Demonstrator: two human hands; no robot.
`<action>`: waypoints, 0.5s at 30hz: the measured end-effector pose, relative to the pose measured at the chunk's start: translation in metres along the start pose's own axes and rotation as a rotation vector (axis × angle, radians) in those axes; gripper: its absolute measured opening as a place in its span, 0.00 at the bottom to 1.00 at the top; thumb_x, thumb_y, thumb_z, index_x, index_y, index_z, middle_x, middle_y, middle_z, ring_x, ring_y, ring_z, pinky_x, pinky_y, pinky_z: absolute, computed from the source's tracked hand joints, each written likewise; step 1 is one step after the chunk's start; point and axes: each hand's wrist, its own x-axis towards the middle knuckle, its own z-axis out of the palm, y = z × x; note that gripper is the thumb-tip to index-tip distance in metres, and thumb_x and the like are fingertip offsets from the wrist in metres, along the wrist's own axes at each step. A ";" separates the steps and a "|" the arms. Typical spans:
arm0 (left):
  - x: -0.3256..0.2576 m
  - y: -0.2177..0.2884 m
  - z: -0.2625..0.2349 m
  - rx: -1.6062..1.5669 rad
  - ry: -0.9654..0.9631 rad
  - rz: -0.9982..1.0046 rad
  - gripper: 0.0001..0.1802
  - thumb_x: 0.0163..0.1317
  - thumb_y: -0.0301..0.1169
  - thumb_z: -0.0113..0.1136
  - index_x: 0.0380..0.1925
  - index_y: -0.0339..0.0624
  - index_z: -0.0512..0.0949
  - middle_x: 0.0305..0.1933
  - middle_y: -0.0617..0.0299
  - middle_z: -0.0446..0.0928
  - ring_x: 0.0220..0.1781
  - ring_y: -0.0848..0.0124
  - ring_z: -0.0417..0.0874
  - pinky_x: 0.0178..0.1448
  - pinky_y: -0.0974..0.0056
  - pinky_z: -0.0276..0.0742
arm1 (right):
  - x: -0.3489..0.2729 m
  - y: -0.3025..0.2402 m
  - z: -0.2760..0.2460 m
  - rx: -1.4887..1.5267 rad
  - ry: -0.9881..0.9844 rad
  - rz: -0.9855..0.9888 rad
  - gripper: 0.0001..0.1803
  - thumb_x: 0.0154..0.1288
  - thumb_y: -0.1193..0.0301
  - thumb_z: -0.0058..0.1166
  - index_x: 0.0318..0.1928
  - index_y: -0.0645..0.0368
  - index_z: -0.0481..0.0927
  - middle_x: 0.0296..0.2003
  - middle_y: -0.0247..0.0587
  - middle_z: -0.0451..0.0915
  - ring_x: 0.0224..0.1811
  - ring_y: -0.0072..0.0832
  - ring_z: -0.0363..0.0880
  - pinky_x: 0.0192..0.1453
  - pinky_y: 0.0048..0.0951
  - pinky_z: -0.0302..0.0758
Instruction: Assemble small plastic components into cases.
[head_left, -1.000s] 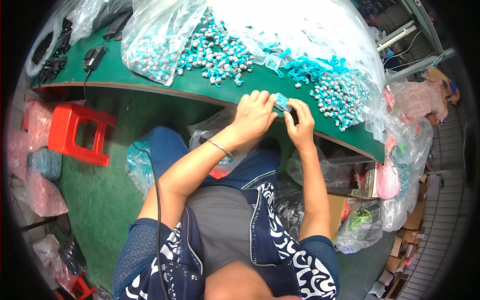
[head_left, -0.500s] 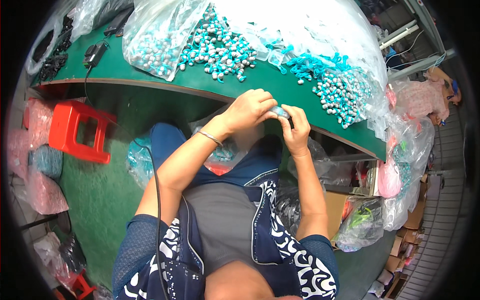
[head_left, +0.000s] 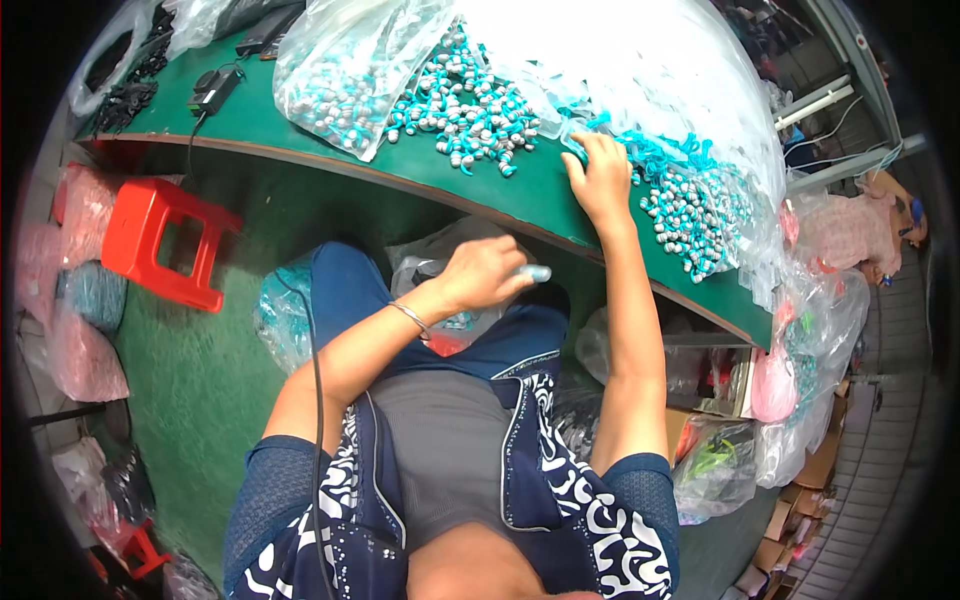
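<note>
head view: off the bare front of the bench (head_left: 550, 208), the left hand (head_left: 482, 272) pinches a bluish piece (head_left: 537, 273); teal cords (head_left: 692, 151) crowd the right hand (head_left: 604, 180), its grip unclear.

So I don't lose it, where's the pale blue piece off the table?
In the head view, just right of centre, the pale blue piece is in your left hand, on your side of the green table.

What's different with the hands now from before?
The left hand drew back, keeping the small pale-blue piece. The right hand let go of it and reached forward over the green table, beside the teal cords. The red stool and bead pile stayed put.
</note>
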 end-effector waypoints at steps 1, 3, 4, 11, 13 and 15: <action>-0.008 -0.008 0.012 0.065 -0.060 -0.011 0.13 0.57 0.40 0.67 0.31 0.41 0.81 0.32 0.56 0.76 0.33 0.55 0.81 0.37 0.53 0.78 | 0.006 0.003 0.014 -0.082 0.013 0.004 0.13 0.57 0.68 0.64 0.44 0.50 0.84 0.39 0.35 0.82 0.49 0.36 0.76 0.54 0.44 0.67; -0.026 -0.028 0.035 0.124 -0.170 -0.080 0.14 0.57 0.41 0.66 0.29 0.41 0.82 0.34 0.54 0.78 0.36 0.53 0.83 0.40 0.51 0.80 | 0.011 0.004 0.030 -0.177 0.007 -0.007 0.13 0.57 0.68 0.65 0.44 0.48 0.83 0.39 0.33 0.81 0.50 0.35 0.75 0.56 0.47 0.64; -0.035 -0.040 0.047 0.175 -0.250 -0.112 0.14 0.56 0.42 0.66 0.29 0.41 0.83 0.35 0.53 0.79 0.37 0.53 0.84 0.41 0.51 0.80 | 0.014 0.004 0.035 -0.190 -0.010 -0.022 0.13 0.56 0.69 0.65 0.44 0.47 0.83 0.39 0.32 0.81 0.49 0.34 0.75 0.57 0.48 0.62; -0.062 -0.067 0.087 0.343 -0.714 -0.301 0.14 0.58 0.41 0.62 0.35 0.44 0.87 0.44 0.48 0.83 0.45 0.53 0.86 0.46 0.51 0.81 | 0.000 0.015 0.013 -0.249 -0.080 -0.215 0.11 0.55 0.76 0.61 0.38 0.45 0.82 0.36 0.28 0.79 0.45 0.30 0.76 0.56 0.45 0.60; -0.066 -0.068 0.087 0.300 -0.576 -0.239 0.12 0.57 0.38 0.62 0.33 0.43 0.84 0.39 0.49 0.82 0.42 0.53 0.85 0.45 0.51 0.81 | -0.002 0.013 0.004 -0.225 -0.097 -0.244 0.11 0.54 0.77 0.61 0.36 0.45 0.82 0.36 0.27 0.79 0.46 0.30 0.77 0.56 0.44 0.60; -0.056 -0.063 0.077 0.209 -0.409 -0.171 0.11 0.56 0.38 0.63 0.32 0.42 0.82 0.36 0.51 0.81 0.41 0.53 0.85 0.43 0.51 0.81 | -0.006 0.014 -0.005 -0.203 -0.093 -0.259 0.11 0.53 0.78 0.61 0.34 0.46 0.81 0.36 0.27 0.78 0.46 0.30 0.77 0.56 0.44 0.61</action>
